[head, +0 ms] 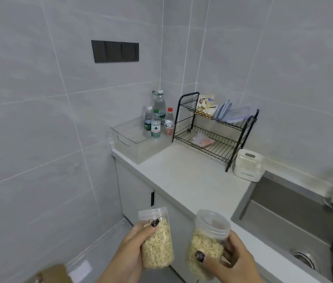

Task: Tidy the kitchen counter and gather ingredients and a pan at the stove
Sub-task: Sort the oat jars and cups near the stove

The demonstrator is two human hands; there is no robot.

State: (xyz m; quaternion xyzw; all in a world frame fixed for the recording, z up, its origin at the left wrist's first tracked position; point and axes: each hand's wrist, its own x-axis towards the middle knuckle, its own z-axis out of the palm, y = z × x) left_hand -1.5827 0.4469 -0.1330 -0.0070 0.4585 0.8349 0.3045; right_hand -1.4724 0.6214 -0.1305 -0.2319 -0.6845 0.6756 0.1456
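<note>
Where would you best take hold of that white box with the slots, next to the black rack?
Probably by the slot handle in the top of the white box, coming straight down from above. The black rack crowds its left side and the sink drops away on its right, so the top looks like the freest way in.

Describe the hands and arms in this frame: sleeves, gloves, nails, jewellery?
Both the left hand and the right hand are bare: no gloves, and no rings show on the visible fingers. No sleeves reach the visible forearms, and no watch or bracelet shows. The thumbnails wear dark polish, near black; the right one carries a pale speckled pattern.
</note>
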